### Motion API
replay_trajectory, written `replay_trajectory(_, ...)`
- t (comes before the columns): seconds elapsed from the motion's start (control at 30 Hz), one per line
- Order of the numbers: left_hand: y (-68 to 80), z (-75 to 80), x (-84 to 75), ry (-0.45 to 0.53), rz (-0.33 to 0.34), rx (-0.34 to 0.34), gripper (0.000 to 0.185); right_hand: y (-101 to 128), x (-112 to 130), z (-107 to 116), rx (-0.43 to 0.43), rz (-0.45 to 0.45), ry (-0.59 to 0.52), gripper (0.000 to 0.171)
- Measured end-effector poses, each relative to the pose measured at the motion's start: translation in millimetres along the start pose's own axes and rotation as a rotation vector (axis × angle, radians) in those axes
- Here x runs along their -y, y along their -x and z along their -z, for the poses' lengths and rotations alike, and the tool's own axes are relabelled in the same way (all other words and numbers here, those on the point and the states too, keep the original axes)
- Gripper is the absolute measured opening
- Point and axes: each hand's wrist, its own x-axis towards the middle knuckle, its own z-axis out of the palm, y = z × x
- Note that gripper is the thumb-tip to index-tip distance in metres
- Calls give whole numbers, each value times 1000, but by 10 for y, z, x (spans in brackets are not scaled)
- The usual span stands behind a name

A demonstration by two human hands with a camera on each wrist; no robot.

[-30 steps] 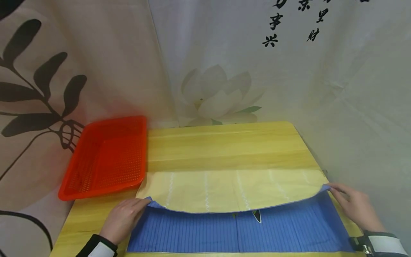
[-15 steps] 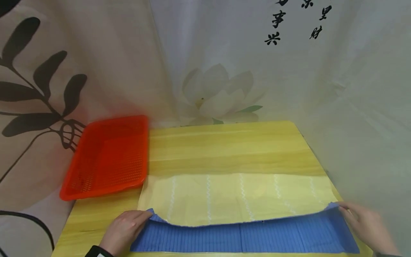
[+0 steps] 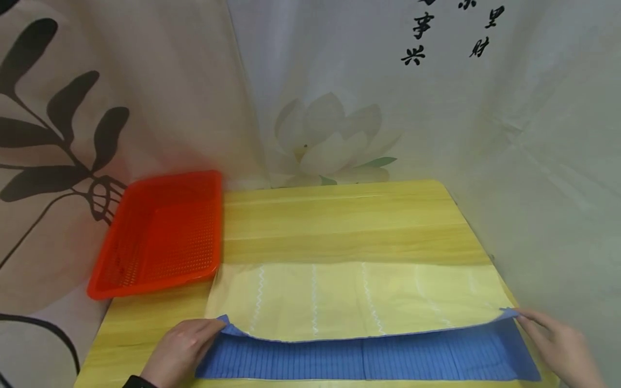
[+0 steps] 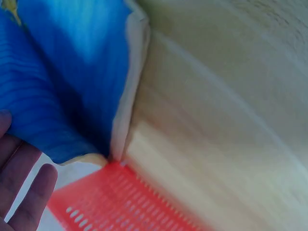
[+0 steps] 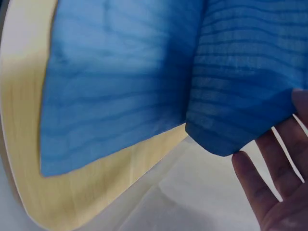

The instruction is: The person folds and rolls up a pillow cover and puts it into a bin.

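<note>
Lower half of head view: one cloth (image 3: 359, 302), blue striped on one face, pale yellow w/ faint white zigzag lines on the other, spread on the wooden table (image 3: 339, 215). Far part folded over toward near edge, yellow face up; blue strip left showing along bottom of frame.

L hand (image 3: 179, 350), lower left: fingers curled over the left corner of the folded-over layer, pinching it at the fold edge. Left wrist view: fingertips (image 4: 29, 183) under blue fabric (image 4: 57, 86), orange mesh just beyond; blurred, so exact grip not clear there.

R hand (image 3: 558, 345), lower right: fingertips pinching the right corner of the same layer, raised a little off the blue below. Right wrist view: corner of blue fabric (image 5: 231, 96) draped over spread fingers (image 5: 269, 178), table edge (image 5: 29, 144) at left.

Handling, as judged: thin, light, limp; sags in the middle between the two held corners, so prob. needs both corners held level and taut to keep edge straight. No stiffness, not fragile. Smooth table, could slide if tugged. Best hold: the two corners, as now.

Count: 1 cloth, 1 orange mesh basket (image 3: 160, 237) at mid-left overhanging the table edge, 1 table, 2 hands. Printed curtain (image 3: 339, 81) behind, upper frame.
</note>
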Motion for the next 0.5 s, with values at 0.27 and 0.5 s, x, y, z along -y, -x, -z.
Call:
replay_trajectory(0.27, 73, 22, 6, -20, -107, -131, 24, 123, -15, 0, 36, -67, -17, 34)
replay_trajectory(0.5, 211, -193, -21, 3, -139, -61, 8, 161, -71, -215, 107, -28, 49, 24)
